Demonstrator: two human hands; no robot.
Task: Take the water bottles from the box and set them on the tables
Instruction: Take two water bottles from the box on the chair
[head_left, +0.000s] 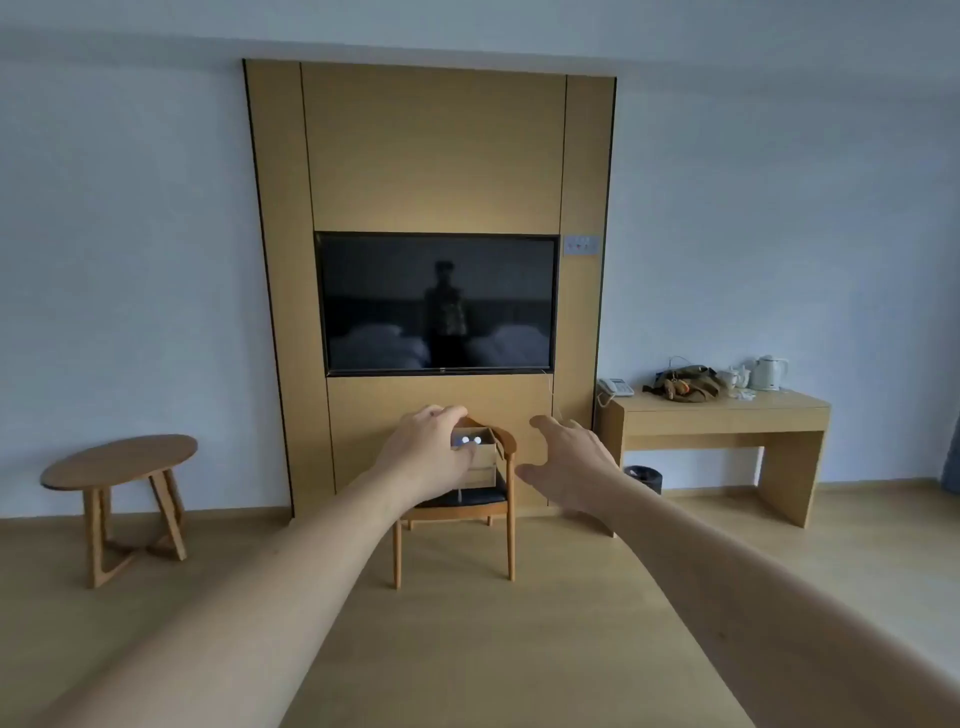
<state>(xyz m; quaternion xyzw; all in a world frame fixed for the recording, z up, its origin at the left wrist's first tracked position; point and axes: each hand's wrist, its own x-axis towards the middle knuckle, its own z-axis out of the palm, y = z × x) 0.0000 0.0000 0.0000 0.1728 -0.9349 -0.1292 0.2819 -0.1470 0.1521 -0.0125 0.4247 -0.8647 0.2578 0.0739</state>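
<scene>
A small cardboard box (484, 460) stands on the black seat of a wooden chair (506, 525) below the TV. Two white bottle caps (470, 440) show inside its open top. My left hand (428, 454) reaches forward and overlaps the box's left side in the picture, fingers curled, nothing in it. My right hand (569, 462) is stretched out to the right of the box, fingers spread, empty. Both hands seem well short of the chair. A round wooden side table (122, 460) stands at the left. A long wooden desk (722, 415) stands at the right.
A wall-mounted TV (437, 303) sits in a wooden panel. The desk carries a phone (614, 387), a brown bag (685, 383), cups and a white kettle (768, 372). A dark bin (644, 477) sits under the desk's left end. Wooden floor lies between me and the chair.
</scene>
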